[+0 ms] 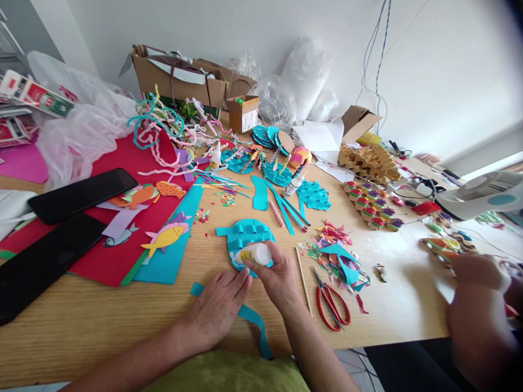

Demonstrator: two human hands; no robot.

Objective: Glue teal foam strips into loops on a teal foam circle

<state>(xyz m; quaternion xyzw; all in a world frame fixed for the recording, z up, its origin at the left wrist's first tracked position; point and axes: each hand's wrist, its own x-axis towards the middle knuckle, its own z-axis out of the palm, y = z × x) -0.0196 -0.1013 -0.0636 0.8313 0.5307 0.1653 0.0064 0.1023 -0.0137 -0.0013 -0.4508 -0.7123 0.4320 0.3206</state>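
Plain white wall (pixel 347 32) backs a light wood-grain table (pixel 163 337) crowded with craft supplies. Along its far side stand an open cardboard box (pixel 175 81) and clear plastic bags (pixel 306 71), with a tangle of fuzzy pipe cleaners (pixel 163 130) in front of the box. Red paper (pixel 98 261) covers part of the left side, with two black slabs (pixel 84 196) and a yellow paper fish (pixel 165 239) lying over the coloured sheets. To the right, red-handled scissors (pixel 332 305) lie beside a thin wooden stick (pixel 303 280), just below a heap of paper scraps (pixel 347 267).

Both forearms reach in from the near edge. The right hand (pixel 281 277) has its fingers and thumb clamped around a white glue bottle (pixel 255 253), tipped sideways with its nozzle end to the left, over the lower part of a teal paper-woven disc (pixel 249 231). White glue shows near the disc's lower left edge. The left hand (pixel 216 310) lies palm down just below, fingers extended and mostly together, across a teal paper strip (pixel 255 321) that shows on both sides of it. At the far right, another person's hand (pixel 478 272) is blurred.
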